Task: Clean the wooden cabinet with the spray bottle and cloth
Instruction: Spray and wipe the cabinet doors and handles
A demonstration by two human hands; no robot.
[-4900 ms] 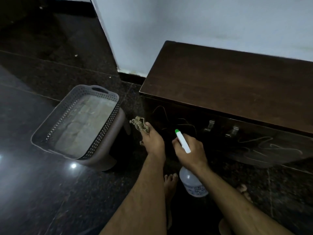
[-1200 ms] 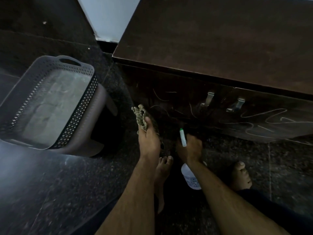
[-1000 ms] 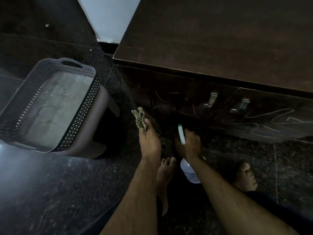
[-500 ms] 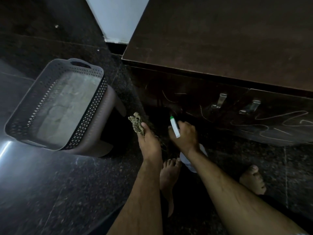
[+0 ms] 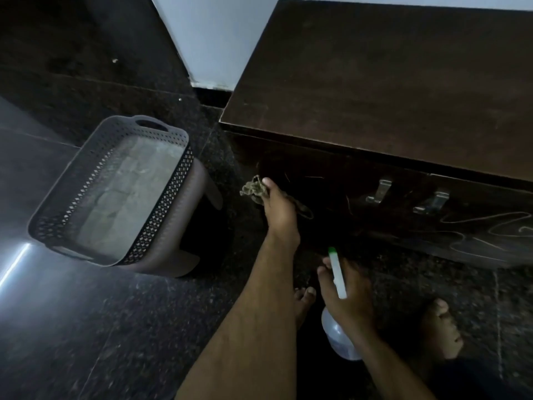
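Note:
A dark wooden cabinet (image 5: 389,82) stands against the white wall, its front marked with pale scribbles and fitted with two metal handles (image 5: 380,192). My left hand (image 5: 281,210) grips a bunched olive cloth (image 5: 253,190) and holds it against the lower left of the cabinet front. My right hand (image 5: 346,293) holds a clear spray bottle (image 5: 337,272) with a white and green nozzle, low near the floor, nozzle pointing toward the cabinet. The hand hides most of the bottle's body.
A grey perforated plastic basket (image 5: 161,215) rests on a stool to the left of the cabinet. The floor (image 5: 86,327) is dark polished stone. My bare feet (image 5: 441,333) are on the floor below the cabinet front.
My left hand has moved the cloth up onto the cabinet front. My right hand with the bottle has drawn back down and away from the cabinet.

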